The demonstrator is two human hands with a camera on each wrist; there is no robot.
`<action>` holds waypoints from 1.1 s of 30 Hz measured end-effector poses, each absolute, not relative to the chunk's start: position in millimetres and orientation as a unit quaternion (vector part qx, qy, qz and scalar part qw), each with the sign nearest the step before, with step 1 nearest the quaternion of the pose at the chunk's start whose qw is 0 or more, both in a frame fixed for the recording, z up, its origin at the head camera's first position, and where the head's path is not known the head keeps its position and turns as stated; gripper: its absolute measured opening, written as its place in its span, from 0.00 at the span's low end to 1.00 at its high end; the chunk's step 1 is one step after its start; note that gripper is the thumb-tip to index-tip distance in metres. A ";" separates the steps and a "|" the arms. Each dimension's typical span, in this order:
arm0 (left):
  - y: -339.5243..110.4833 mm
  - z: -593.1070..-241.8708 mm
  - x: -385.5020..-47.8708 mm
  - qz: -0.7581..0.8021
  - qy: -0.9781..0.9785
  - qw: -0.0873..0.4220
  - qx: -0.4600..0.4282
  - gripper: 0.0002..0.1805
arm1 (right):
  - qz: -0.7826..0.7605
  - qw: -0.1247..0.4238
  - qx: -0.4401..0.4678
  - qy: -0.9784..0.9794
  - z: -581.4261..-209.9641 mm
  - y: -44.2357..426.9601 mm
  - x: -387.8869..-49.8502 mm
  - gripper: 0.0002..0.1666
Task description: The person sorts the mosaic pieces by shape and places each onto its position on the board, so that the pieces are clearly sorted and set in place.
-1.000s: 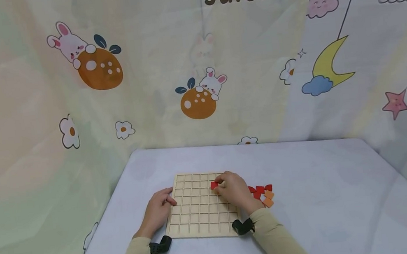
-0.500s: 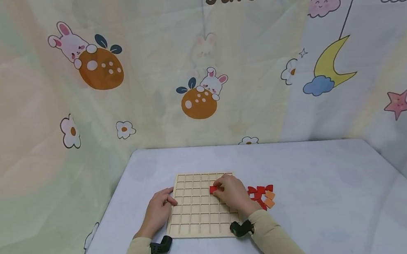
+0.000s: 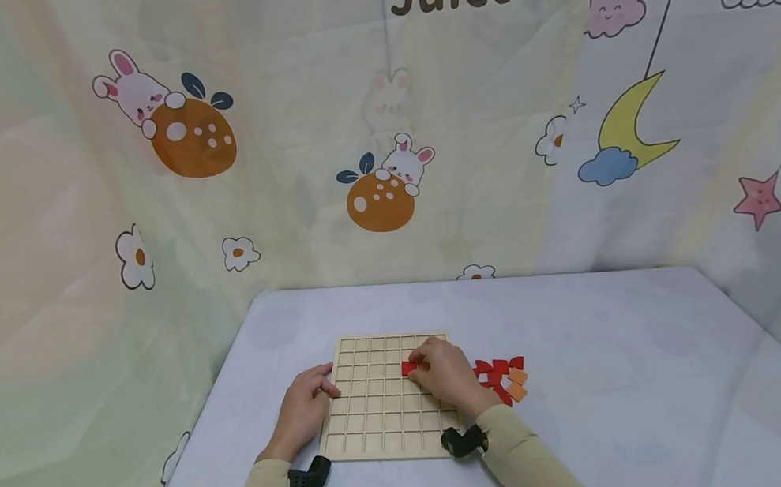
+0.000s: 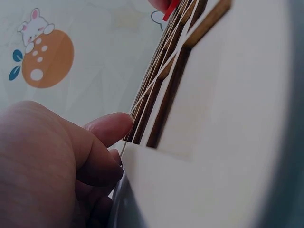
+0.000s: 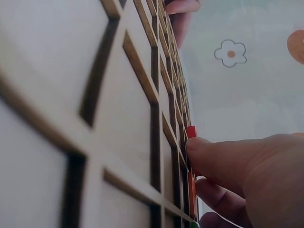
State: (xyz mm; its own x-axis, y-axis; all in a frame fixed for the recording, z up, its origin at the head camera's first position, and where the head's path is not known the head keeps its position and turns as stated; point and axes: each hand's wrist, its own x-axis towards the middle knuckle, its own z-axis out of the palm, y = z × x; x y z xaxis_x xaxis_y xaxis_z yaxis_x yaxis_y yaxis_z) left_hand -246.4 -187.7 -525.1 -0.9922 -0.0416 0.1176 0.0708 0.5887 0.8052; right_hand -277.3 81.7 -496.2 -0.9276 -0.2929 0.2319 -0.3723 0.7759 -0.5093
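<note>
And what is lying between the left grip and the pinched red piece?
The head view shows only bare gridded board between the left grip and the red piece.

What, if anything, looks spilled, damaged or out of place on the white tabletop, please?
Nothing looks spilled or damaged. The only mildly untidy spot is the loose cluster of small, flat red and orange pieces right of the pale wooden grid board: they lie at mixed angles on the white tabletop.
</note>
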 end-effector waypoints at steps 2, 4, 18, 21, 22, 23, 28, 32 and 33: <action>-187.6 -525.0 -246.6 -0.454 -0.889 0.065 -0.011 0.17 | 0.284 0.073 0.180 -0.939 -496.0 82.0 -277.1 0.15; -187.8 -525.1 -247.0 -0.455 -0.888 0.067 -0.013 0.17 | 0.284 0.076 0.184 -0.938 -495.9 82.4 -276.9 0.14; -186.4 -525.0 -245.4 -0.452 -0.889 0.069 -0.013 0.17 | 0.286 0.063 0.168 -0.941 -496.3 81.9 -274.7 0.12; -186.5 -525.6 -245.7 -0.449 -0.891 0.071 -0.015 0.17 | 0.285 0.065 0.165 -0.942 -496.8 81.4 -275.5 0.12; -186.6 -525.7 -245.9 -0.448 -0.891 0.072 -0.015 0.17 | 0.285 0.067 0.165 -0.942 -497.0 81.3 -275.8 0.12; -186.7 -525.9 -246.0 -0.447 -0.891 0.072 -0.016 0.17 | 0.286 0.068 0.164 -0.942 -496.9 81.2 -276.0 0.12; -187.0 -525.6 -246.0 -0.449 -0.890 0.074 -0.016 0.17 | 0.290 0.070 0.168 -0.940 -495.9 81.5 -276.1 0.13; -187.0 -525.6 -245.9 -0.449 -0.890 0.072 -0.014 0.17 | 0.294 0.067 0.171 -0.938 -495.2 82.0 -275.3 0.14; -187.0 -525.6 -245.9 -0.449 -0.890 0.072 -0.014 0.17 | 0.295 0.066 0.171 -0.938 -495.1 82.1 -275.1 0.14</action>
State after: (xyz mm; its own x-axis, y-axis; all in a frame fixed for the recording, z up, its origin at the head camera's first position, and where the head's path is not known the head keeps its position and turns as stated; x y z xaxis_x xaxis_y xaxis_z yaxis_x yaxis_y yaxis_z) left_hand -245.9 -187.0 -525.6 -0.9892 -0.0401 0.1409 0.0895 0.5962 0.7978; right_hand -275.1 82.1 -495.1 -0.9328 -0.2825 0.2239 -0.3598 0.7677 -0.5302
